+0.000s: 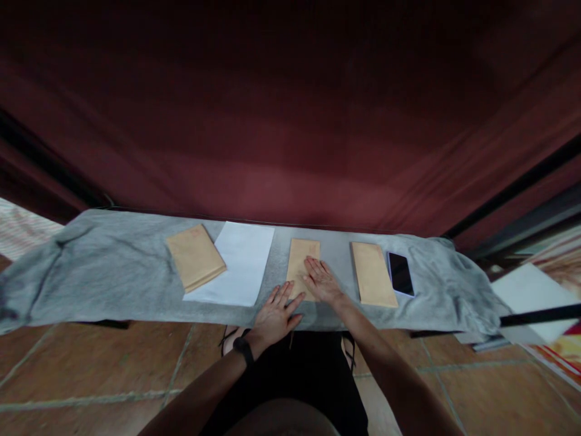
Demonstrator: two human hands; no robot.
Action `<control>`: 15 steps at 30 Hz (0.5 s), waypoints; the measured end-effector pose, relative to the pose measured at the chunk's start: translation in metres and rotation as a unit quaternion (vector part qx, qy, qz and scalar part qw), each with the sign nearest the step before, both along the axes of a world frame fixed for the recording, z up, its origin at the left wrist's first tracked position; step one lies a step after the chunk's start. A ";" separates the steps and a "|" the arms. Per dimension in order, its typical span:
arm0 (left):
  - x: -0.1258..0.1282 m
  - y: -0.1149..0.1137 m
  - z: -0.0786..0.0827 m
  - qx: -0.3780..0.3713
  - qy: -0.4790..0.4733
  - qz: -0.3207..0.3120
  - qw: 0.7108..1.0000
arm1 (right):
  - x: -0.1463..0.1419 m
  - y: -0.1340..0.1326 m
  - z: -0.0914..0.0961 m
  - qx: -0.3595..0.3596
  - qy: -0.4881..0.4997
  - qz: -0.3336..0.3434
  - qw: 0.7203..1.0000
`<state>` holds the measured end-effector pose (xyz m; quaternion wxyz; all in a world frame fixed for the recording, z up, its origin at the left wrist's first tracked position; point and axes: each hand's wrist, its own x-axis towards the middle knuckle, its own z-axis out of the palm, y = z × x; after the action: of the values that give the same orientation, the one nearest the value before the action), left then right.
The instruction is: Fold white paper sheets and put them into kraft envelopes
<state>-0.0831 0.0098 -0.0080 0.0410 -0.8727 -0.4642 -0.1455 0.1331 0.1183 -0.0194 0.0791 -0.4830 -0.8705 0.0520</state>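
Observation:
A brown paper envelope [297,257] lies flat on the grey cloth in front of me, its long side pointing away. My right hand [321,281] rests on its right part with the fingers stretched out. At its lower left corner is my left hand [275,315], fingers spread, the tips at the envelope's edge; a dark band circles that wrist. To the right lies a stack of similar envelopes [373,274]. Farther left, more brown envelopes [196,257] sit at an angle, partly over white paper sheets [247,263].
A grey cloth [122,266] covers the narrow table. A phone [401,274] with a dark screen lies beside the right envelopes. Behind the table rises a dark red panel [290,151]. White sheets [535,303] stand off to the right, near a black bar. The floor is brown tile [127,357].

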 end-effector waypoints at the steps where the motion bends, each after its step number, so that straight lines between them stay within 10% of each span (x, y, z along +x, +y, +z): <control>1: 0.000 0.000 0.000 0.000 -0.001 0.000 1.000 | 0.000 -0.003 0.000 -0.002 -0.001 0.006 1.000; 15: 0.001 -0.001 0.000 0.003 0.004 -0.001 1.000 | 0.005 -0.057 0.002 -0.008 0.021 0.102 0.995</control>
<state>-0.0819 0.0089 -0.0080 0.0458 -0.8739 -0.4622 -0.1435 0.1384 0.0609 -0.0174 0.0876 -0.3912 -0.9129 0.0770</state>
